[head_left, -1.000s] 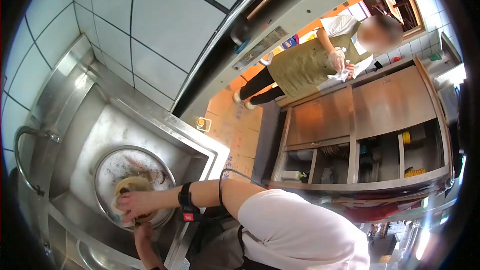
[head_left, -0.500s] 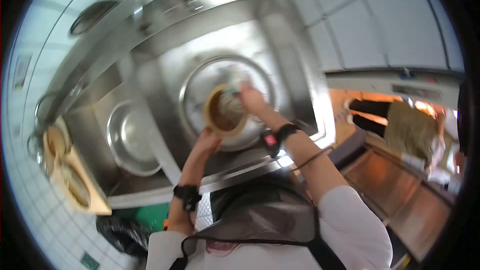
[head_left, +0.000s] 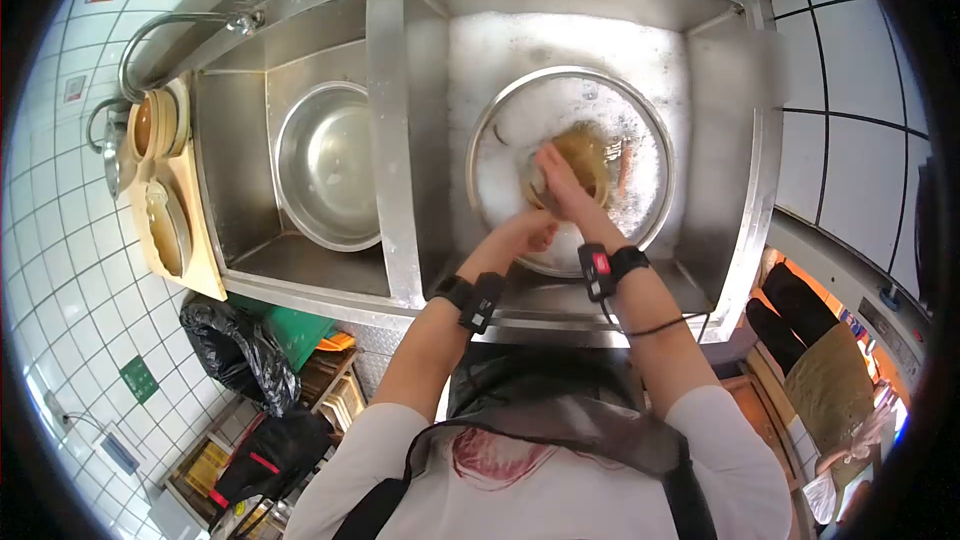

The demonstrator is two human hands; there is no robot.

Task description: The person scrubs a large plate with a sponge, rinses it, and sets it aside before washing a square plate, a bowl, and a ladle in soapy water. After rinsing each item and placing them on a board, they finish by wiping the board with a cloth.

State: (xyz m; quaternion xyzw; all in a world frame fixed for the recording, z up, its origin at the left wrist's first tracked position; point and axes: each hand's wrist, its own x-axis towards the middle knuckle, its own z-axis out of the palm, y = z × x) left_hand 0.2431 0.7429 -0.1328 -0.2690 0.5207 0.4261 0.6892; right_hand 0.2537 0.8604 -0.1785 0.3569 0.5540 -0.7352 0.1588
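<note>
A yellow-brown bowl (head_left: 585, 148) sits tilted in the large round metal basin (head_left: 664, 155), partly under soapy water. My left hand (head_left: 528, 231) is closed at the bowl's near left side, thumb and fingers curled on its rim. My right hand (head_left: 565, 183) reaches over the bowl with its fingers pressed together and pointing away to the left. Whatever lies under the right fingers is hidden by the hand and the cloudy water. A reddish-brown strip shows in the water right of the bowl.
The basin stands in a foamy steel sink (head_left: 735, 120). In the left sink stands a second metal basin (head_left: 290, 165) with water. Bowls (head_left: 146, 125) and an oval dish (head_left: 166, 230) rest on a wooden board (head_left: 205, 275). A person (head_left: 830, 380) is at the right.
The view has swung round and steadied. The bowl has gone lower into the water and tilted. My right hand has come across the bowl, nearer my left hand.
</note>
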